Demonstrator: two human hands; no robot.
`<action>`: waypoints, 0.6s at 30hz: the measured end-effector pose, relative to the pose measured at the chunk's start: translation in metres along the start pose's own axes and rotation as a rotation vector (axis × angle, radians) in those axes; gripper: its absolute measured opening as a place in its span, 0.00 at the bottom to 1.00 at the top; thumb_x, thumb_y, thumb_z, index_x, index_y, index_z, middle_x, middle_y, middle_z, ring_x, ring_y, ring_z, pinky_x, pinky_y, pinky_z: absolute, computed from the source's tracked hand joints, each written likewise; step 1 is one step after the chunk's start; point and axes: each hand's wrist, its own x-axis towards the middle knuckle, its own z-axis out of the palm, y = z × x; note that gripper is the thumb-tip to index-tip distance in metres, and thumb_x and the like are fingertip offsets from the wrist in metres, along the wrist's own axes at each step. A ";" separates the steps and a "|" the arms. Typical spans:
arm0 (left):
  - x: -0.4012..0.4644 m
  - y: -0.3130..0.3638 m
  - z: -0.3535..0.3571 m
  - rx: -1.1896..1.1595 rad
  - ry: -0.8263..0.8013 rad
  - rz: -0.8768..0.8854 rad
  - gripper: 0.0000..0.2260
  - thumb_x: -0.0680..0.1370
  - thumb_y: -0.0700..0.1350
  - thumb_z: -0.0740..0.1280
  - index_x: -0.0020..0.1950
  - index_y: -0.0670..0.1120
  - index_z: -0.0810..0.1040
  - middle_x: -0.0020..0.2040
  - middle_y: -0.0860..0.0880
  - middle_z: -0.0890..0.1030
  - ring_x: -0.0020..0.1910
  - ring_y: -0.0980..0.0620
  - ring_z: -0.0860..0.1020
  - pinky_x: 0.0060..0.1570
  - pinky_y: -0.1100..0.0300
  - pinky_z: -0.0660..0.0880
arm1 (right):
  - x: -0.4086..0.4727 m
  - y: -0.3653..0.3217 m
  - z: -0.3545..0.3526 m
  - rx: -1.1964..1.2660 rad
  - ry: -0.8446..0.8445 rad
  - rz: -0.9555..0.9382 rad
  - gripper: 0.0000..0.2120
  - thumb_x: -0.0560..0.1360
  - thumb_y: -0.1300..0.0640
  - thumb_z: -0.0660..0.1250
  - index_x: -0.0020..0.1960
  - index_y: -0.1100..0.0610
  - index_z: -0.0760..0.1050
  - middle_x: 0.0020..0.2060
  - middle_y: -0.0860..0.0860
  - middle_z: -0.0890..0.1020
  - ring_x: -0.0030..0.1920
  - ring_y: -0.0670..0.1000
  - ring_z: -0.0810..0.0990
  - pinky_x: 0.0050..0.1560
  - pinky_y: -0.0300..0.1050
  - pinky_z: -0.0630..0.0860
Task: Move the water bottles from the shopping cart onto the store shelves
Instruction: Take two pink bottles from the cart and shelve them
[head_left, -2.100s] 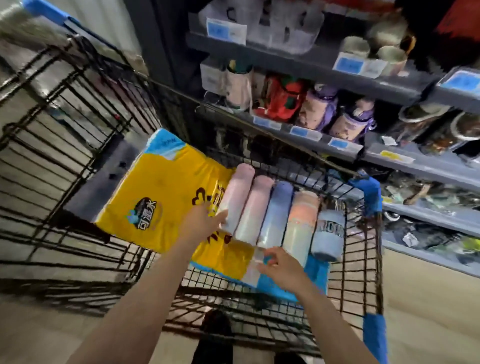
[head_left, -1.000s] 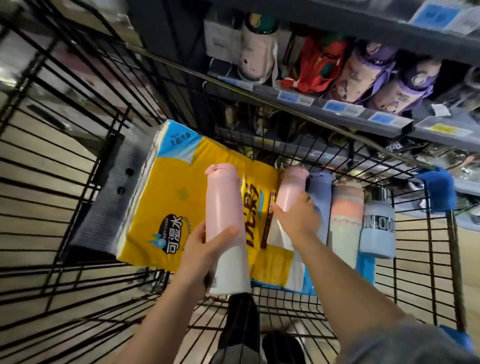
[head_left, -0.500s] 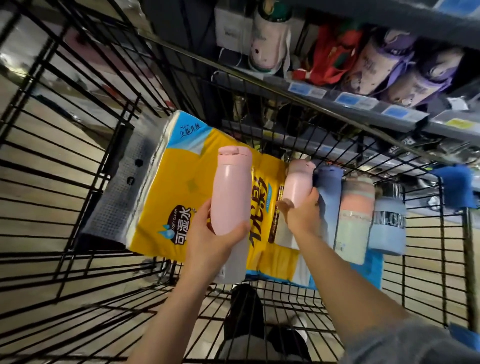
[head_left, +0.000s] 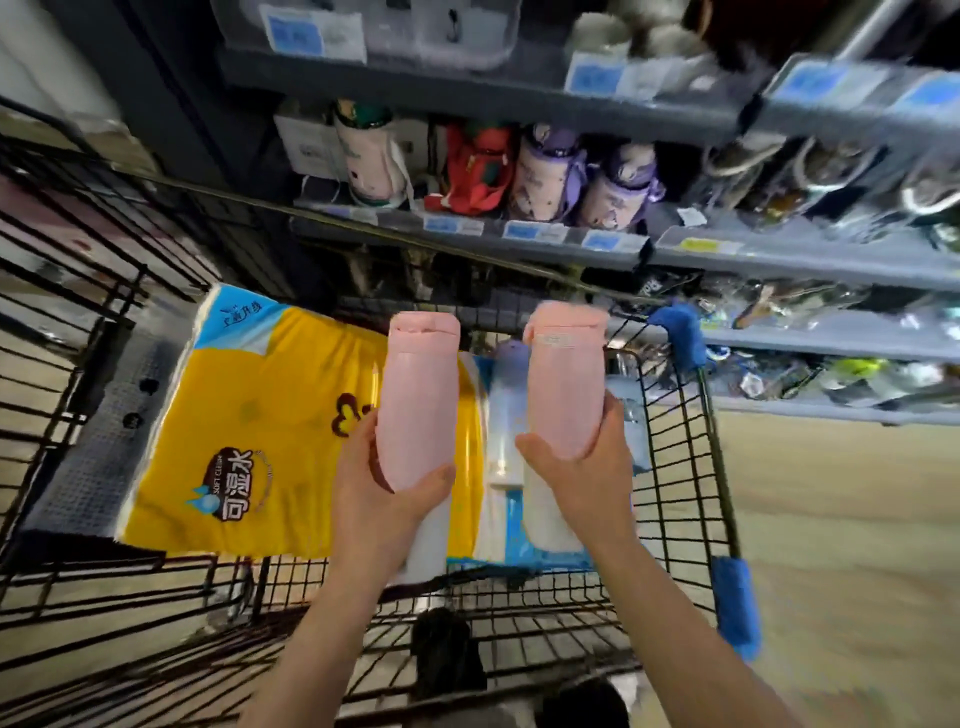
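Left hand (head_left: 387, 486) holds a pink bottle (head_left: 418, 400) low down, fingers curled round it, up above the cart (head_left: 675, 467). Beside it, the right hand (head_left: 582, 467) grips another pink bottle (head_left: 563, 379) the same way. More bottles (head_left: 501, 410) lie in the cart. Both holds are near the bottom, so a bottle could tip and slip out on the way to the shelf (head_left: 519, 236), which looks full already.
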 end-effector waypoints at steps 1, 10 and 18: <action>-0.010 0.006 0.013 0.019 -0.007 0.018 0.35 0.62 0.49 0.81 0.63 0.60 0.67 0.55 0.54 0.75 0.52 0.51 0.77 0.44 0.56 0.77 | -0.003 0.001 -0.019 0.027 0.019 -0.005 0.42 0.59 0.46 0.77 0.69 0.48 0.62 0.55 0.45 0.75 0.53 0.49 0.76 0.49 0.48 0.77; -0.128 0.068 0.169 -0.023 0.015 0.209 0.36 0.62 0.42 0.82 0.64 0.54 0.69 0.54 0.55 0.75 0.49 0.57 0.76 0.42 0.66 0.74 | -0.027 0.042 -0.225 0.187 0.112 -0.156 0.31 0.56 0.42 0.74 0.53 0.32 0.62 0.50 0.35 0.74 0.48 0.36 0.75 0.39 0.32 0.70; -0.195 0.125 0.314 -0.056 -0.091 0.334 0.35 0.65 0.42 0.80 0.67 0.52 0.68 0.62 0.49 0.74 0.57 0.47 0.75 0.56 0.42 0.75 | -0.025 0.097 -0.420 0.221 0.358 -0.117 0.36 0.54 0.42 0.74 0.59 0.46 0.66 0.48 0.43 0.76 0.47 0.44 0.77 0.37 0.40 0.71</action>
